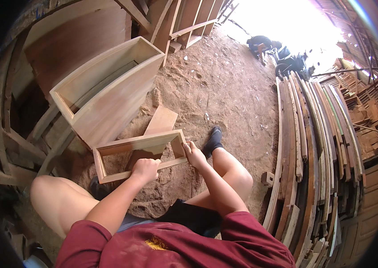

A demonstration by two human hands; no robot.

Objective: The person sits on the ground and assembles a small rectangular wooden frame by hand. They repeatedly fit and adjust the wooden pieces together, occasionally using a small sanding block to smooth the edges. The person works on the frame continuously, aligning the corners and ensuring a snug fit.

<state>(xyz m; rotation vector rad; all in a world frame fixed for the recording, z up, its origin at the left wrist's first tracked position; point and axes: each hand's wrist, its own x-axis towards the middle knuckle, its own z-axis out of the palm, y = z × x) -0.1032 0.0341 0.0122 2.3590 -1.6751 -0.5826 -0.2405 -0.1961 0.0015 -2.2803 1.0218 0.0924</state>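
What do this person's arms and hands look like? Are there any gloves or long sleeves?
No gloves! The left hand and right hand are bare. Both arms have short, loose, maroon cloth sleeves, with the forearms uncovered. I can't see any watch or bracelet.
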